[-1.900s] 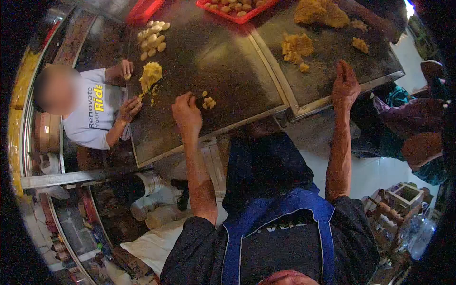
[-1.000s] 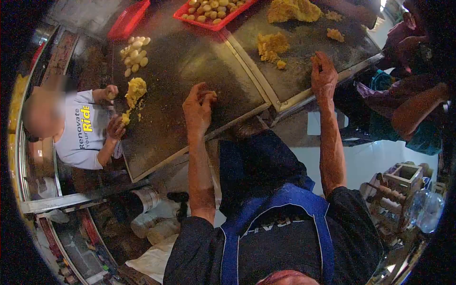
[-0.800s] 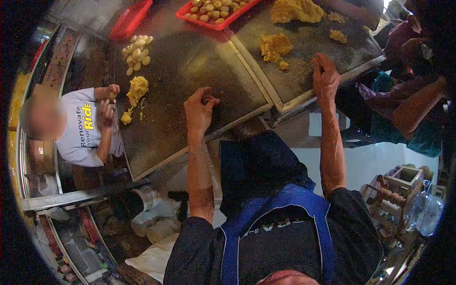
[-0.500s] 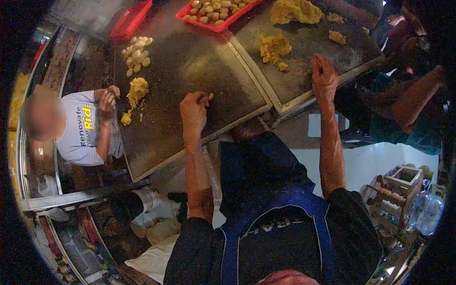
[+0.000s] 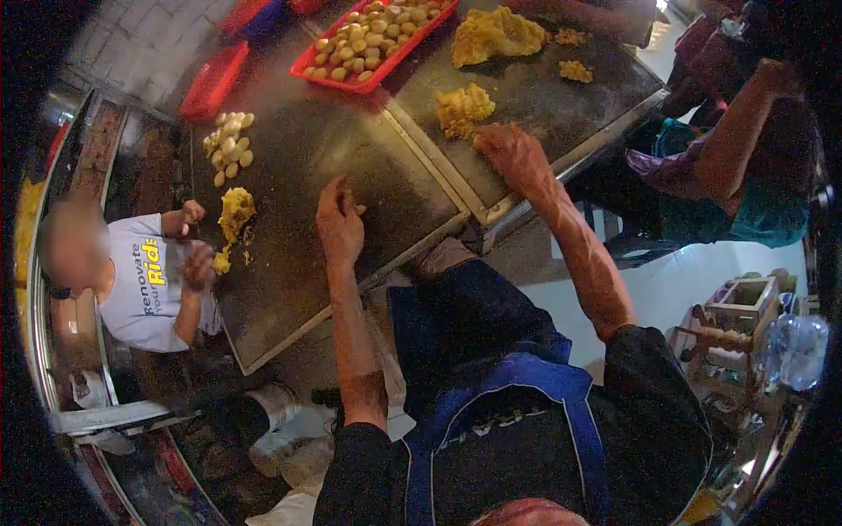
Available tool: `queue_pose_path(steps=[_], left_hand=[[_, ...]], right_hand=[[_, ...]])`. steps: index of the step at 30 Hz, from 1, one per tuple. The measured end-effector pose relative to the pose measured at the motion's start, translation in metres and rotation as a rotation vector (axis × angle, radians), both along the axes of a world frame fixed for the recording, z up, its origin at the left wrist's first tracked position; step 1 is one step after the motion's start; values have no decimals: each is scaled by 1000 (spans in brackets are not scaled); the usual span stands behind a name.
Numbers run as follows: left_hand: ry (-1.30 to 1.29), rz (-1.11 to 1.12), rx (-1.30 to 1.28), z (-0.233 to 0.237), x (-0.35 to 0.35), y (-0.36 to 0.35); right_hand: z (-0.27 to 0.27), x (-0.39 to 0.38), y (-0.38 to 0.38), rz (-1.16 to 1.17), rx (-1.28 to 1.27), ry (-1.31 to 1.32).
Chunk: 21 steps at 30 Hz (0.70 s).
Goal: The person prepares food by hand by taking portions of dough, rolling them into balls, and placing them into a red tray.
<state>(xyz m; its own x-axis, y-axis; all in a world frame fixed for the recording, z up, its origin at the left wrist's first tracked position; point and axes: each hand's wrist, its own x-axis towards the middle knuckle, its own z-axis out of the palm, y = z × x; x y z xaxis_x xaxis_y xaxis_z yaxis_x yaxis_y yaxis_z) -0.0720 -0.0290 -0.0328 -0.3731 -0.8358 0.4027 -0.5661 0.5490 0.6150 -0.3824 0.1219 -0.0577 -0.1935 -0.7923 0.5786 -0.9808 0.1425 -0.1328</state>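
My right hand (image 5: 519, 163) reaches over the right-hand worktop, its fingers bent down and closed at the near edge of a crumbly yellow dough lump (image 5: 465, 109). The fingertips cover the spot of a small loose piece beside it. My left hand (image 5: 340, 226) hovers over the left-hand worktop (image 5: 298, 289), fingers loosely curved and thumb apart, with nothing visible between them. To its left sit another yellow dough lump (image 5: 237, 213) and a cluster of pale dough balls (image 5: 230, 145). A larger yellow mass (image 5: 498, 37) lies farther back.
A red tray (image 5: 301, 66) of round dough balls stands at the back, with another red tray (image 5: 215, 81) farther left. A raised metal edging (image 5: 428, 156) separates the worktops. A person in a white shirt (image 5: 145, 280) works at the left; another person (image 5: 741, 153) is at the right.
My right hand has moved left to the crumbly dough lump, covering the small piece. My left thumb and fingers have parted a little. The whole view has shifted.
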Motion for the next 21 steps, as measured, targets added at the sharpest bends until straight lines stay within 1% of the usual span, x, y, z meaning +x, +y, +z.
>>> queue_pose_path(steps=[1, 2, 4, 6, 7, 8, 9, 10, 12, 13, 15, 16, 17, 18, 19, 20, 21], left_hand=[[77, -13, -60, -1, 0, -4], [82, -15, -62, -4, 1, -5], [304, -23, 268, 11, -4, 1], [300, -4, 241, 10, -4, 1], [283, 18, 221, 8, -2, 1], [280, 13, 221, 6, -1, 1], [358, 22, 270, 5, -2, -1], [442, 31, 319, 4, -5, -3], [457, 52, 306, 3, -6, -3], [458, 78, 291, 3, -3, -2], [436, 68, 314, 11, -7, 1], [413, 62, 343, 18, -10, 7], [410, 66, 355, 24, -16, 15], [486, 35, 415, 32, -23, 22], [564, 7, 472, 36, -27, 25], [563, 17, 476, 37, -27, 25], [469, -33, 417, 37, -27, 23]], right_hand=[[-11, 0, -1, -1, -1, 2], [-22, -1, -2, -36, 42, 48], [-14, 1, 1, -76, 75, 110], [-10, 12, 7, 132, -142, -111], [-10, 3, 8, 129, -143, -108], [-9, -10, 8, 96, -77, -144], [-2, -15, 8, 61, -12, -180], [5, -18, 9, 54, -16, -175], [19, -23, 15, -215, 209, -249], [20, -19, 22, -218, 214, -256], [24, -17, 33, 76, 29, -353], [33, -17, 35, 76, 40, -358], [44, -19, 35, 57, 192, -367], [49, -22, 32, 41, 343, -374], [42, -28, 27, 45, 354, -376], [31, -34, 18, 56, 345, -258], [31, -32, 14, 70, 331, -138]])
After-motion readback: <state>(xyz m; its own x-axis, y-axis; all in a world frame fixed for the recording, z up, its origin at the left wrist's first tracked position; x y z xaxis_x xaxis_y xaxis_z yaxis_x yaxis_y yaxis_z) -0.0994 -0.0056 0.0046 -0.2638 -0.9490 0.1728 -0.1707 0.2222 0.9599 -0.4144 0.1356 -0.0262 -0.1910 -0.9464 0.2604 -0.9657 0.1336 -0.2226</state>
